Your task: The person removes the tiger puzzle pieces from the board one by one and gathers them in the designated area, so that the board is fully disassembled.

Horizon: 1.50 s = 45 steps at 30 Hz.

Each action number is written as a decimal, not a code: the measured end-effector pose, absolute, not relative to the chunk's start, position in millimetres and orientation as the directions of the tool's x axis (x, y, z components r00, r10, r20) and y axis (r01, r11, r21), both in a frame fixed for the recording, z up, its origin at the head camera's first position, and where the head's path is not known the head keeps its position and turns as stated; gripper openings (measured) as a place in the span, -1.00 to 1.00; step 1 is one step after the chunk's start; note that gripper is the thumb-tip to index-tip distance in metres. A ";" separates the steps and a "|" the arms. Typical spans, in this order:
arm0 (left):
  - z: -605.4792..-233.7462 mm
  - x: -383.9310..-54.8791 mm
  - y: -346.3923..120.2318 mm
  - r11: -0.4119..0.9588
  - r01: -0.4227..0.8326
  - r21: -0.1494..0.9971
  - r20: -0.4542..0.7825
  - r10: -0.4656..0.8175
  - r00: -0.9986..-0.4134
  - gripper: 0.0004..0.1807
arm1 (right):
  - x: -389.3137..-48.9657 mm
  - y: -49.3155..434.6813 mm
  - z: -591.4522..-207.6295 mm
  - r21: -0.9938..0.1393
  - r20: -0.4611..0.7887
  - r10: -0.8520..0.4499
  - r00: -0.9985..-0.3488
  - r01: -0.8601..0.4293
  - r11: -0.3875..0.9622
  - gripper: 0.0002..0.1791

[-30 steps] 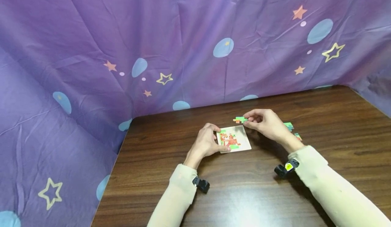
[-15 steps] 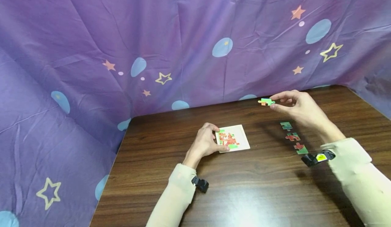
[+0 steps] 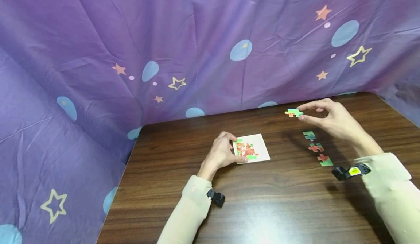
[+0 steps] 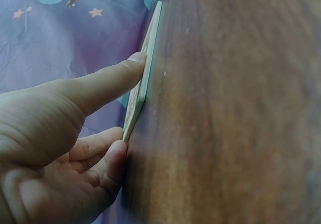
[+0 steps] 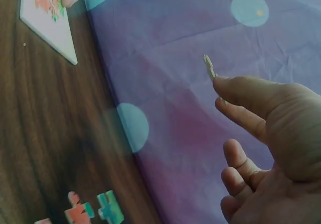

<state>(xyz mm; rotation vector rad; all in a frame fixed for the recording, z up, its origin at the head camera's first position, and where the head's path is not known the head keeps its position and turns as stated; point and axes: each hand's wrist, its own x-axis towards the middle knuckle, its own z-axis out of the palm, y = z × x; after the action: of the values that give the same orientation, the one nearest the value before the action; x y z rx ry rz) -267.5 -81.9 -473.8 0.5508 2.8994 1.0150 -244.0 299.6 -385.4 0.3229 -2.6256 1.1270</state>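
A square white puzzle board [image 3: 262, 150] lies near the middle of the table, its left part filled with orange and green pieces. My left hand [image 3: 219, 153] holds it by the left side, thumb at the near edge and fingers at the far corner. In the left wrist view the board [image 4: 149, 58] appears edge-on between thumb and fingers. Up in the air to the right, my right hand [image 3: 334, 120] pinches a green and orange puzzle piece [image 3: 294, 112] between thumb and forefinger. The right wrist view shows that piece [image 5: 208, 67] as a thin edge, the other fingers loosely curled.
Three loose puzzle pieces lie in a slanting row below my right hand: a green-blue one [image 3: 309, 136], a red one [image 3: 316, 147] and a red-green one [image 3: 325, 160]. Brown wooden table [image 3: 157, 156]; purple curtain [image 3: 210, 54] hangs along its back and left edges.
My right hand has lifted the puzzle piece from beside the board's far edge and carried it up and right, uncovering the loose pieces. My left hand stays on the board.
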 end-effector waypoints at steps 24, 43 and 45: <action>-477.5 -267.5 -80.8 0.723 0.326 0.609 0.120 0.322 -0.939 -0.10 | -252.7 314.5 -447.8 -0.683 0.256 -0.232 -0.938 -0.346 0.643 -0.66; -477.8 -268.1 -81.0 0.719 0.318 0.618 0.118 0.314 -0.942 -0.12 | -255.7 316.4 -463.5 -0.648 0.237 -0.245 -0.940 -0.341 0.681 -0.65; -477.7 -268.8 -80.9 0.719 0.312 0.621 0.111 0.313 -0.943 -0.11 | -255.6 316.1 -463.4 -0.650 0.221 -0.246 -0.944 -0.330 0.685 -0.65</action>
<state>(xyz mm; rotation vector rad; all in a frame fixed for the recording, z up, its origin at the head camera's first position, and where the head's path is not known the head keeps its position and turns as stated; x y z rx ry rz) -268.8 -80.9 -477.7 0.5292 2.9106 1.0512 -255.6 316.1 -463.4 0.4770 -2.7761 1.1052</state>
